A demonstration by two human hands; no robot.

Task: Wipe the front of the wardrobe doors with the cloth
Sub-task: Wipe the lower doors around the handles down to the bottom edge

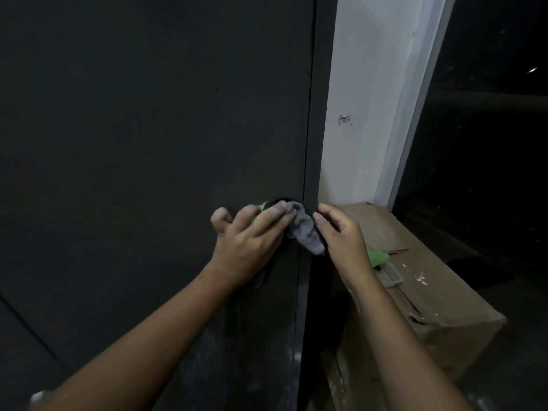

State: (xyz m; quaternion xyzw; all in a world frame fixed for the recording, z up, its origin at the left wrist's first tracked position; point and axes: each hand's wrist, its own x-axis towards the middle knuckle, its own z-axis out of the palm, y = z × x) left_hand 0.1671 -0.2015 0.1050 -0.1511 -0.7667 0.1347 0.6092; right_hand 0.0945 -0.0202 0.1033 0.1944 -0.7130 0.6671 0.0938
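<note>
A dark grey wardrobe door (148, 129) fills the left and middle of the view, its right edge running down near the centre. A bunched grey cloth (305, 229) with green parts hangs between my two hands, close to that edge. My left hand (252, 238) grips the cloth's upper left end, with a green bit showing between its fingers. My right hand (341, 232) pinches the cloth's right side, and a green part pokes out behind its wrist.
A cardboard box (439, 292) stands on the floor right of the wardrobe, with a small clear plastic case (391, 274) on top. A white wall strip (364, 99) rises behind it. A dark window or opening (489, 129) lies at far right.
</note>
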